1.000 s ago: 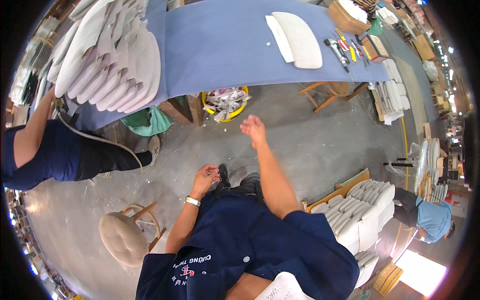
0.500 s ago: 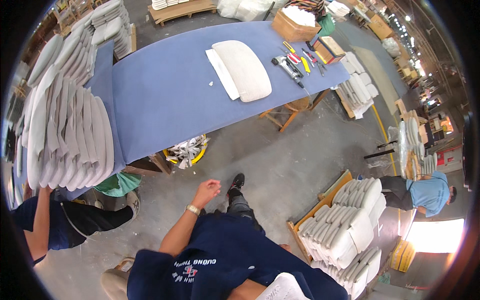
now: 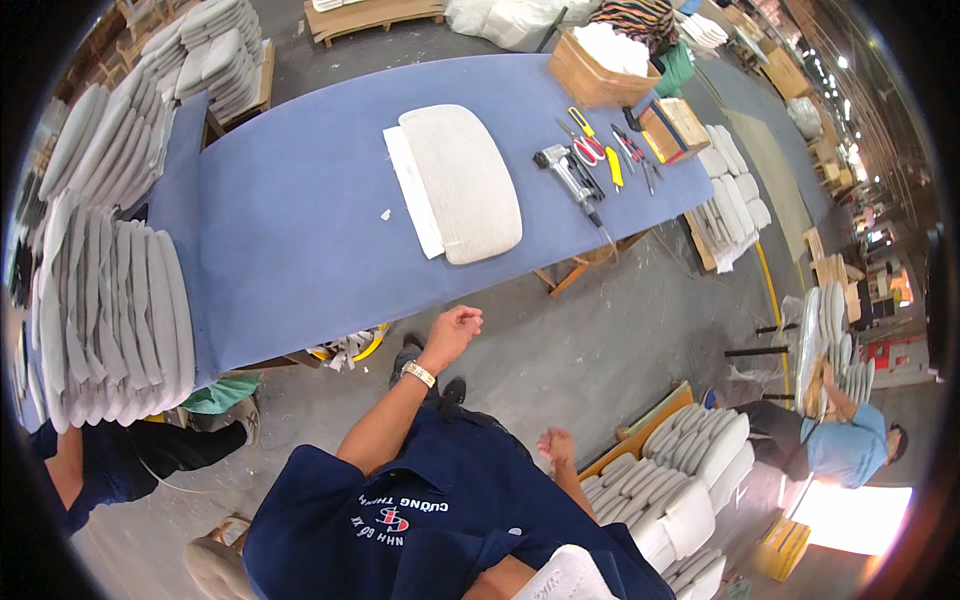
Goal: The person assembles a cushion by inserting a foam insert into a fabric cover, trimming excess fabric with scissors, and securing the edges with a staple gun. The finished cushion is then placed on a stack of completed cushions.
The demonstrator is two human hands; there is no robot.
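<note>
My left hand (image 3: 452,336) hangs just off the near edge of the blue work table (image 3: 300,250), a gold-coloured watch (image 3: 418,373) on its wrist. Its fingers are loosely curved, with nothing in them. Lower and to the right, my right hand (image 3: 557,448) is held beside my body near stacked cushions (image 3: 660,480); its loosely bent fingers also hold nothing. On the table, ahead of my left hand and touched by neither hand, lies a light grey padded seat panel (image 3: 465,190) with a white strip (image 3: 412,195) showing along its left side.
Right on the table lie an air stapler (image 3: 570,178), scissors (image 3: 590,150), a yellow cutter (image 3: 613,168) and boxes (image 3: 600,75). Grey cushions (image 3: 115,310) are stacked left. A scrap basket (image 3: 350,348) sits below the table. One person (image 3: 75,470) stands left, another (image 3: 850,440) far right.
I have moved closer to the table, and the seat panel appears lower in view. My left hand has come forward toward the table edge. My right hand has come into clear view.
</note>
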